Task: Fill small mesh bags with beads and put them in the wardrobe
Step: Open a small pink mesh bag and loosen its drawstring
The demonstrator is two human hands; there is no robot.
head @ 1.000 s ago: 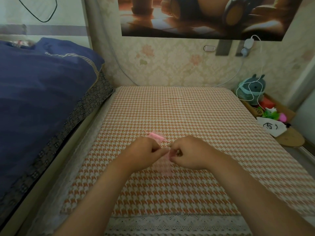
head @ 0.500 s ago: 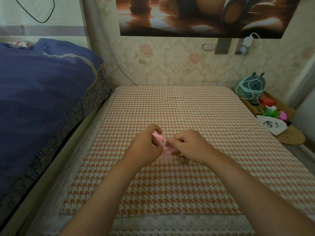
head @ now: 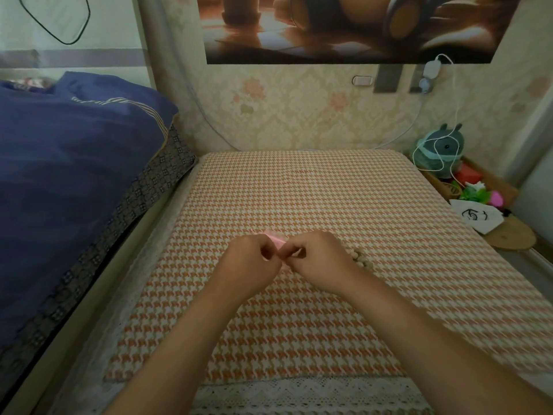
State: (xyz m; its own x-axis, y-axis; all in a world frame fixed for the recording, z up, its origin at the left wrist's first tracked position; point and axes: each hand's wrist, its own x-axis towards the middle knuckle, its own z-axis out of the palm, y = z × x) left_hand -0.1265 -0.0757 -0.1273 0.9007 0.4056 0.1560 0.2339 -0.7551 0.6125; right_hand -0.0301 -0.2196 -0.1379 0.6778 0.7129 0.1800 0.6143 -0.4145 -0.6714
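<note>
A small pink mesh bag (head: 276, 239) is pinched between both hands over the middle of the orange houndstooth cloth (head: 299, 190). My left hand (head: 251, 259) grips its left side. My right hand (head: 320, 259) grips its right side, fingertips meeting the left hand's. Most of the bag is hidden behind the fingers. A few pale wooden beads (head: 360, 259) lie on the cloth, peeking out just right of my right hand.
A blue quilt (head: 65, 175) is heaped on the bed to the left. At the right edge stands a wooden tray with a grey plush toy (head: 440, 151), a white cable, colourful trinkets and a white pouch (head: 475, 217). A floral wall rises behind.
The hands have drawn closer together and the bag is bunched smaller between the fingers. The beads beside my right hand have come into view.
</note>
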